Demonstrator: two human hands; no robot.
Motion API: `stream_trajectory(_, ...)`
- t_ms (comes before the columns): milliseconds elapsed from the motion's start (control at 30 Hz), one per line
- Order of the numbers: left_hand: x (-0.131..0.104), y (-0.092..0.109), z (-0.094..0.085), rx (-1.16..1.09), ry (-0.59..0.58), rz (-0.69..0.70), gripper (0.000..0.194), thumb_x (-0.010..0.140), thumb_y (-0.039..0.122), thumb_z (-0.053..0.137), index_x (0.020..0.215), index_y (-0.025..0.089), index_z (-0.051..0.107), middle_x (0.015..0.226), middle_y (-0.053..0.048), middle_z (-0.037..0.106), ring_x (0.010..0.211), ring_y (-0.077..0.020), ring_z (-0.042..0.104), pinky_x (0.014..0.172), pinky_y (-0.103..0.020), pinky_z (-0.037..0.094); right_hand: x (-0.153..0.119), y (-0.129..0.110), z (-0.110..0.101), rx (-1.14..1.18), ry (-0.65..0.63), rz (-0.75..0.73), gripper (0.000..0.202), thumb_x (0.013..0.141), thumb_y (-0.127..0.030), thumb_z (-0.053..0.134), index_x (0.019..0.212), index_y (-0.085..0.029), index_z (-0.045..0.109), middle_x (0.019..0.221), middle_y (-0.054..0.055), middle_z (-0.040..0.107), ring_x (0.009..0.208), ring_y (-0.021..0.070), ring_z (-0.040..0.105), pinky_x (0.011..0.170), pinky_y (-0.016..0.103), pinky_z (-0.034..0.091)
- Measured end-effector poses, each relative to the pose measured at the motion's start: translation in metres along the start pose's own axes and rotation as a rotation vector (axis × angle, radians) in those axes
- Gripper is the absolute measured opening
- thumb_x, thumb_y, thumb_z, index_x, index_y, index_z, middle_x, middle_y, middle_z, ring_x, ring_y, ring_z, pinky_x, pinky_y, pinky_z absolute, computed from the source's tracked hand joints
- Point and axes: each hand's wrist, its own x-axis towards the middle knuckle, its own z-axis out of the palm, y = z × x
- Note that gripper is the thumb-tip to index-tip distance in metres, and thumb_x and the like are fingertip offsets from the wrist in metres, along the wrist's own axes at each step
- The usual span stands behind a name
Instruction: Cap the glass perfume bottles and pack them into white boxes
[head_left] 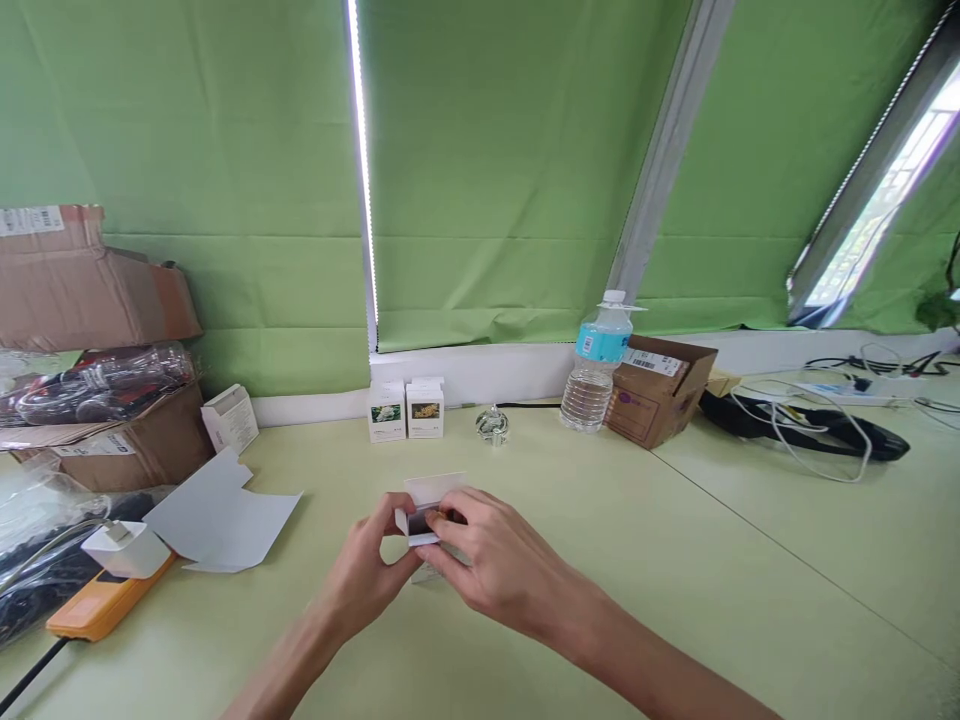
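A small white box (424,573) stands upright on the pale green table with its lid flap raised, near the middle. My left hand (373,560) grips its left side between thumb and fingers. At the open top, my right hand (487,560) has its fingertips bent into the opening, pinching something too hidden to identify; its thumb lies along the front edge. The inside of the box looks dark. Behind the hands are two small white boxes with flower pictures (387,412) (425,410) and a clear faceted glass object (493,426).
At the left are stacked cardboard boxes (150,430), a cut white sheet (225,515) and an orange power strip (105,603) with a white plug. At the back right stand a water bottle (592,375), a cardboard box (656,395) and a black item (810,430) with white cables.
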Motion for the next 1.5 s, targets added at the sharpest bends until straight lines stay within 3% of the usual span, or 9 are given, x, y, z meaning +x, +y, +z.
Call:
stream_trajectory(200, -0.001, 0.002, -0.001, 0.009, 0.006, -0.013, 0.02, 0.086, 0.023, 0.059, 0.102, 0.028, 0.049, 0.09, 0.006, 0.07, 0.079, -0.0126, 0.068, 0.079, -0.026, 0.053, 0.001, 0.001, -0.004, -0.096, -0.005, -0.02, 0.024, 0.098, -0.035, 0.05, 0.098, -0.02, 0.068, 0.101, 0.009, 0.06, 0.096, 0.0236, 0.057, 0.08, 0.038, 0.05)
stream_trajectory(333, -0.002, -0.002, 0.001, 0.024, 0.03, -0.024, 0.035, 0.089, 0.028, 0.058, 0.121, 0.031, 0.046, 0.103, 0.001, 0.07, 0.087, -0.0154, 0.07, 0.083, -0.031, 0.056, 0.001, 0.005, -0.004, -0.041, -0.005, -0.027, 0.019, 0.098, -0.03, 0.05, 0.105, -0.02, 0.065, 0.102, 0.007, 0.062, 0.099, 0.0222, 0.057, 0.087, 0.039, 0.05)
stream_trajectory(467, -0.004, -0.01, 0.006, 0.024, 0.086, 0.003, 0.047, 0.089, 0.032, 0.06, 0.132, 0.03, 0.041, 0.114, -0.005, 0.069, 0.091, -0.0184, 0.071, 0.083, -0.035, 0.059, 0.003, 0.009, -0.005, -0.03, 0.081, -0.016, 0.016, 0.096, -0.025, 0.051, 0.105, -0.02, 0.065, 0.109, 0.008, 0.063, 0.105, 0.0225, 0.057, 0.092, 0.039, 0.048)
stream_trajectory(633, -0.007, -0.018, 0.013, -0.001, 0.176, 0.042, 0.052, 0.086, 0.032, 0.066, 0.13, 0.031, 0.037, 0.112, -0.004, 0.07, 0.09, -0.0173, 0.072, 0.082, -0.035, 0.06, 0.005, 0.017, -0.009, -0.046, 0.172, 0.096, 0.017, 0.096, -0.027, 0.053, 0.102, -0.02, 0.067, 0.105, 0.007, 0.065, 0.094, 0.0212, 0.061, 0.081, 0.036, 0.05)
stream_trajectory(800, -0.008, -0.022, 0.016, -0.02, 0.206, 0.072, 0.048, 0.086, 0.03, 0.067, 0.126, 0.032, 0.04, 0.108, -0.001, 0.071, 0.089, -0.0167, 0.072, 0.081, -0.034, 0.062, 0.004, 0.019, -0.013, 0.003, 0.118, 0.23, 0.021, 0.098, -0.031, 0.05, 0.101, -0.021, 0.068, 0.092, 0.004, 0.068, 0.067, 0.0156, 0.061, 0.063, 0.03, 0.048)
stream_trajectory(1000, -0.007, -0.023, 0.013, 0.062, 0.161, 0.133, 0.044, 0.09, 0.027, 0.062, 0.13, 0.034, 0.045, 0.116, -0.002, 0.067, 0.094, -0.0161, 0.069, 0.082, -0.032, 0.061, 0.003, 0.013, -0.012, 0.038, 0.105, 0.149, 0.02, 0.099, -0.026, 0.047, 0.107, -0.023, 0.065, 0.106, 0.003, 0.067, 0.079, 0.0154, 0.065, 0.071, 0.029, 0.048)
stream_trajectory(1167, -0.006, -0.02, 0.011, 0.074, 0.088, 0.197, 0.036, 0.093, 0.024, 0.056, 0.128, 0.033, 0.052, 0.128, -0.003, 0.059, 0.112, -0.0178, 0.06, 0.087, -0.029, 0.058, 0.003, 0.006, -0.004, -0.005, 0.058, 0.077, 0.023, 0.1, -0.027, 0.044, 0.102, -0.022, 0.066, 0.094, 0.003, 0.068, 0.08, 0.018, 0.064, 0.07, 0.031, 0.047)
stream_trajectory(1500, -0.002, -0.004, 0.008, -0.071, 0.124, 0.088, 0.026, 0.096, 0.031, 0.051, 0.118, 0.027, 0.065, 0.12, -0.005, 0.066, 0.104, -0.0186, 0.063, 0.087, -0.03, 0.054, 0.004, 0.013, -0.005, 0.081, 0.103, 0.107, 0.022, 0.098, -0.017, 0.044, 0.101, -0.02, 0.065, 0.095, 0.004, 0.069, 0.084, 0.0167, 0.064, 0.075, 0.029, 0.046)
